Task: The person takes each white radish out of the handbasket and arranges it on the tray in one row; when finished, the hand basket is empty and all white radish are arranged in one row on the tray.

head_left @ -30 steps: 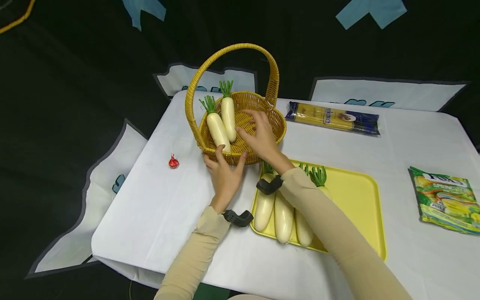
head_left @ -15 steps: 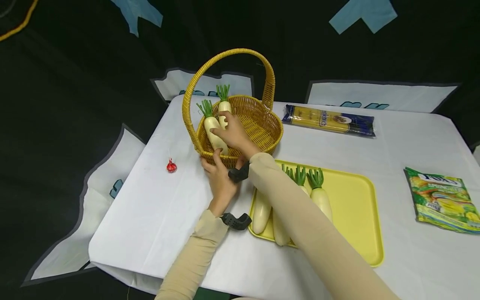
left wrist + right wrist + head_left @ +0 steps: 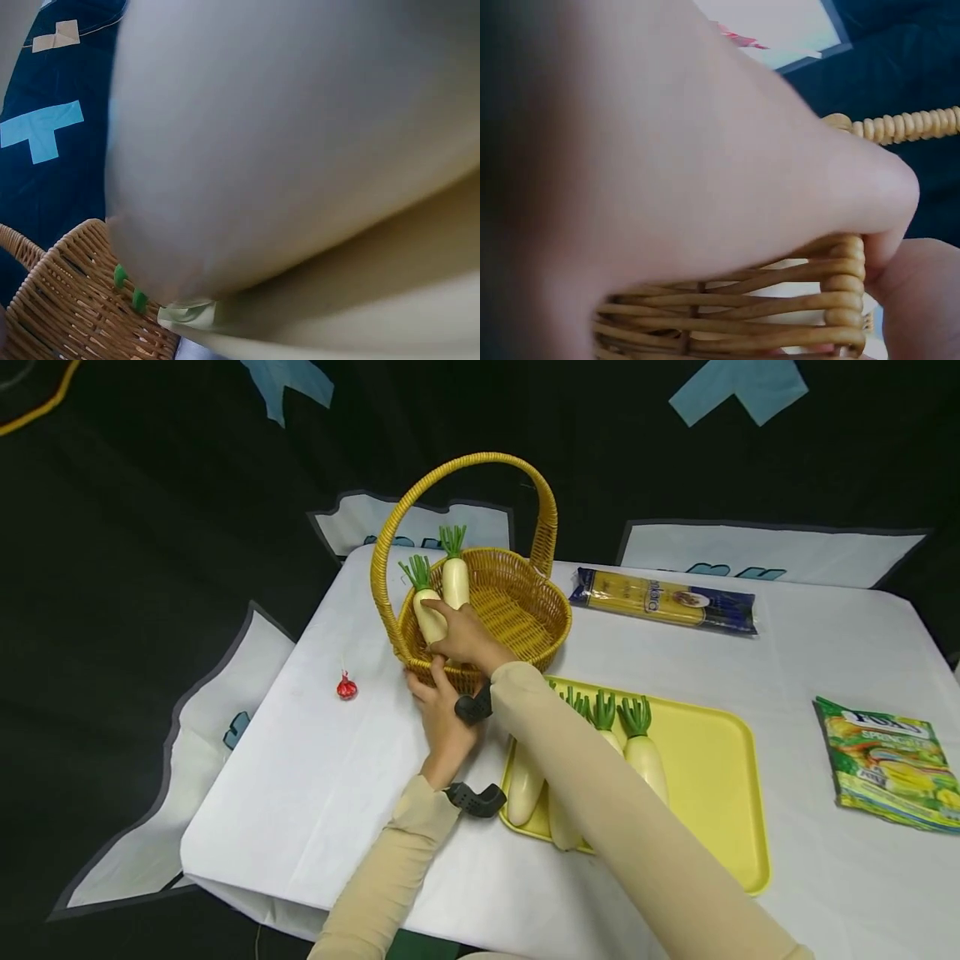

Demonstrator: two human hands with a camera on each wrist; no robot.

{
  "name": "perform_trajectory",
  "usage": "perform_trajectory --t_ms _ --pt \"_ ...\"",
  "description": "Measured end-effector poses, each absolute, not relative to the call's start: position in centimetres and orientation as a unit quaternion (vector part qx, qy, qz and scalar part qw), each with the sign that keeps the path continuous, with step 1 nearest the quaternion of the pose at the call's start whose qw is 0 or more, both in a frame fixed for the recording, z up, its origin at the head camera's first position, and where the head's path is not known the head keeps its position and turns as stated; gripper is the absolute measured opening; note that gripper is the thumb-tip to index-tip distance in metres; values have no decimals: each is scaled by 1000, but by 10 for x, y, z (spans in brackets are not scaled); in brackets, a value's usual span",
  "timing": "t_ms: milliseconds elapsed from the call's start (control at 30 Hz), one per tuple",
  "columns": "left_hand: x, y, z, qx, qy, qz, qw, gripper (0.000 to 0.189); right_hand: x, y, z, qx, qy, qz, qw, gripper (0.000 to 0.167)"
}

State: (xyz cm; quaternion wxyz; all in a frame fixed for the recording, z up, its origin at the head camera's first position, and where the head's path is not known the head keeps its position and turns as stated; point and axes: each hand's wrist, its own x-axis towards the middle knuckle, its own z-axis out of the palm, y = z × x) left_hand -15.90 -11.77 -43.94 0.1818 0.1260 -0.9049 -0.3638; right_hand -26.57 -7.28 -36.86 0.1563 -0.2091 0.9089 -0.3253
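Two white daikon radishes with green tops lean side by side in the left part of a yellow wicker basket (image 3: 551, 610). My right hand (image 3: 468, 639) reaches over the near rim and grips the left daikon (image 3: 429, 617) around its body. The right daikon (image 3: 455, 583) lies just behind those fingers, its lower end hidden. My left hand (image 3: 444, 718) holds the basket's near rim from outside. In the left wrist view, a sleeve (image 3: 285, 150) blocks most of the picture. The right wrist view shows my right hand (image 3: 727, 165) close up above the wicker rim (image 3: 844, 292).
Several daikons (image 3: 645, 764) lie on a yellow tray (image 3: 712, 785), partly under the right forearm. A spaghetti pack (image 3: 663, 602) lies behind the tray. A green soup packet (image 3: 888, 764) is at far right, and a small red item (image 3: 347, 687) left of the basket.
My right hand has moved left from the basket's middle to the daikons and now grips the left one. The left hand stays on the near rim.
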Motion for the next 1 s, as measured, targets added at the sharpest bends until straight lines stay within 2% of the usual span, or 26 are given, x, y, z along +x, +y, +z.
perform_trajectory --t_ms 167,400,633,1000 --pt "-159 -118 -441 118 -907 -358 187 65 -269 -75 -368 -233 922 -273 147 69" --pt "-161 -117 -442 124 -910 -346 193 62 -270 -73 -376 -222 913 -310 143 71" --pt "-161 -116 -439 124 -909 -349 188 60 -271 -67 -383 -193 887 -393 147 70" --pt "-160 -116 -437 140 -905 -349 197 71 -267 -54 -383 -159 778 -578 187 63"
